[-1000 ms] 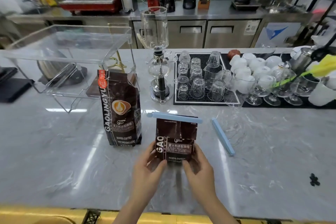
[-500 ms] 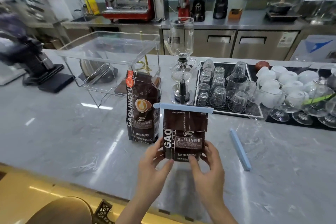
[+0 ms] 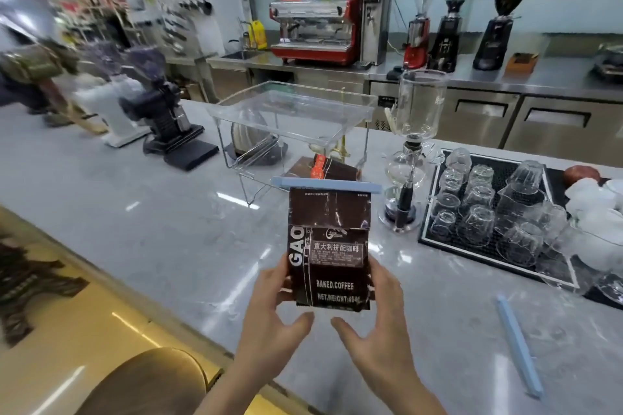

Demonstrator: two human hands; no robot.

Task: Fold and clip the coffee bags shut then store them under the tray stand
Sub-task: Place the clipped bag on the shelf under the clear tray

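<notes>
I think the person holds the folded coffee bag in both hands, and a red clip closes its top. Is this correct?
Not quite. The head view shows the left hand and right hand holding the folded coffee bag, but the clip closing its top is light blue, not red. The rest is right.

On the grey marble table (image 3: 141, 232) stand a glass siphon brewer (image 3: 409, 158), a black mat (image 3: 505, 175) with upturned glasses (image 3: 478, 209) and two grinders (image 3: 158, 118), while a red espresso machine (image 3: 313, 30) stands behind.
</notes>
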